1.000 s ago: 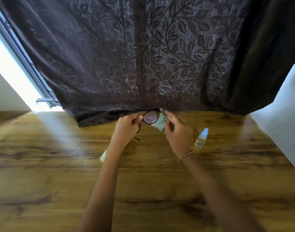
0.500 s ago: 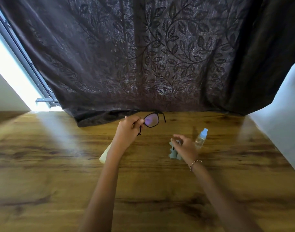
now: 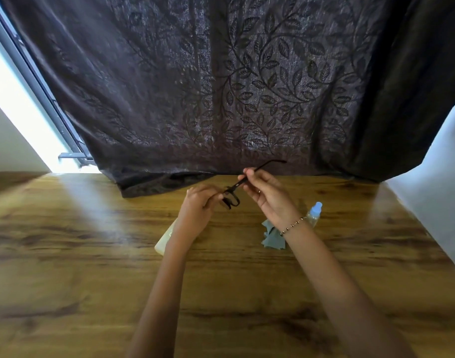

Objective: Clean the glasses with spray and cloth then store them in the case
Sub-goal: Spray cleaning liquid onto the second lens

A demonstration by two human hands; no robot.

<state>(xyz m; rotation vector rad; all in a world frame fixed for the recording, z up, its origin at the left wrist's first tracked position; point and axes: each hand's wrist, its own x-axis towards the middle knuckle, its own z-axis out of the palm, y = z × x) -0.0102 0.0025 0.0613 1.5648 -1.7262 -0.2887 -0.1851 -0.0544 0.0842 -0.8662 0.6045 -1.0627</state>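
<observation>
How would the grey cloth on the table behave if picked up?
Probably floppy: the grey cloth lies crumpled in folds on the wooden table. Likely light, being thin at its edges. It should not roll.

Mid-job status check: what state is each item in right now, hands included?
glasses: off the table, held in both hands, one temple arm swung out.
left hand: grips the front frame.
right hand: pinches the extended temple arm.
cloth: crumpled on the table, untouched.
spray bottle: standing on the table, blue cap on.
case: on the table, mostly hidden under the left forearm; open or closed unclear.
</observation>
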